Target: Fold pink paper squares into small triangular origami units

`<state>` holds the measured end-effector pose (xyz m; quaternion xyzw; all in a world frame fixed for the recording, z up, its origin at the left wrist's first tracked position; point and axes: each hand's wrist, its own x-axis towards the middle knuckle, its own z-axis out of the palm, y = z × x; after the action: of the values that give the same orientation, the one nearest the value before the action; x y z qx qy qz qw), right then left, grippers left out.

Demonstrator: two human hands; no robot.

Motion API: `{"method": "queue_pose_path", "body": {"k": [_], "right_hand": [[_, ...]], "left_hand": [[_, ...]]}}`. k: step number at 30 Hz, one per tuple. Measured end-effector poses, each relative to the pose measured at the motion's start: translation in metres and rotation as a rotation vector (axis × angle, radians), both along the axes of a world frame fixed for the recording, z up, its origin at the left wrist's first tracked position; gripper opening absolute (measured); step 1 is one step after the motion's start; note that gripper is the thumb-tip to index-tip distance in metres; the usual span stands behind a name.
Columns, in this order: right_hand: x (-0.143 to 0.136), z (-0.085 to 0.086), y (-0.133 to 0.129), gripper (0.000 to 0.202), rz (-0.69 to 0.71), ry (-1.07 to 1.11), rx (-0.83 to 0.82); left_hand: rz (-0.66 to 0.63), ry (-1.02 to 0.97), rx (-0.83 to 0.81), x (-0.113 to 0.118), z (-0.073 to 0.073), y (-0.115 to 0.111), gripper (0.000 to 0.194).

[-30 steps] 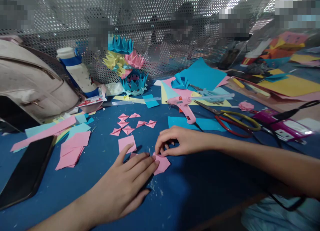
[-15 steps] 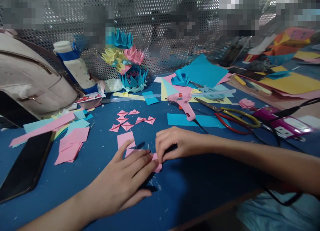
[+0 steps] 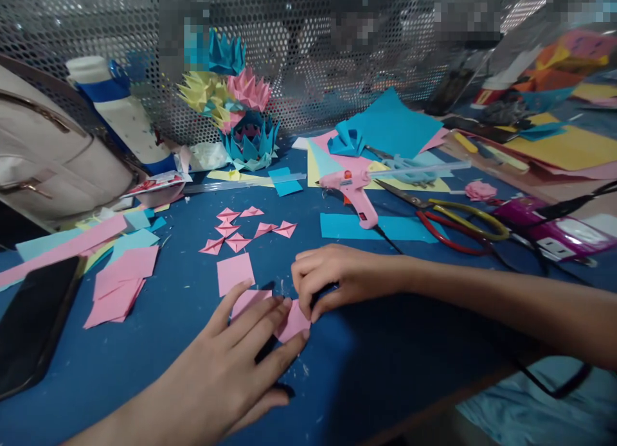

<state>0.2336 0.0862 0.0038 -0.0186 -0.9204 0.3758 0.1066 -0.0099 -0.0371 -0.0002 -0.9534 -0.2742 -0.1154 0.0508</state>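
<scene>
A pink paper square (image 3: 294, 322) lies on the blue table under my hands. My left hand (image 3: 245, 349) is spread over it, fingertips pressing its left part and lower edge. The fingers of my right hand (image 3: 322, 282) are pinched at its right corner. Partly beneath my left fingers is another pink paper piece (image 3: 251, 299), and a flat pink square (image 3: 234, 273) lies just beyond it. Farther up the table are several small folded pink paper pieces (image 3: 238, 242), each with a ridge along its middle.
A pink glue gun (image 3: 355, 192) rests on a blue paper strip (image 3: 405, 229), with scissors (image 3: 463, 224) to its right. At left are pink paper pieces (image 3: 118, 292), a black phone (image 3: 41, 324) and a bottle (image 3: 123, 115). Folded paper flowers (image 3: 250, 141) stand against the perforated metal panel (image 3: 308, 67).
My left fingers have spread apart, so more of the pink square shows between them. My right hand stays at its corner. The camera view has shifted slightly.
</scene>
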Motion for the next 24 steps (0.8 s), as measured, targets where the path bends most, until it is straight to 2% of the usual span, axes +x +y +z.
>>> {"method": "queue_pose_path", "body": {"k": [3,6,12,15,24], "right_hand": [[0.000,0.000,0.000,0.021,0.006,-0.008,-0.021],[0.000,0.004,-0.004,0.022,-0.050,-0.074,-0.027],[-0.003,0.010,-0.015,0.008,-0.172,-0.187,0.038],[-0.004,0.010,-0.019,0.008,-0.202,-0.202,0.066],[-0.005,0.010,-0.025,0.013,-0.189,-0.223,0.268]], "left_hand": [[0.008,-0.031,-0.005,0.001,0.000,0.001,0.050],[0.008,-0.049,-0.010,0.001,-0.001,0.001,0.053],[0.023,-0.059,-0.004,0.003,-0.002,0.000,0.056],[0.028,-0.057,0.001,0.003,-0.003,-0.001,0.057],[0.031,-0.041,0.002,0.002,-0.004,0.000,0.057]]}}
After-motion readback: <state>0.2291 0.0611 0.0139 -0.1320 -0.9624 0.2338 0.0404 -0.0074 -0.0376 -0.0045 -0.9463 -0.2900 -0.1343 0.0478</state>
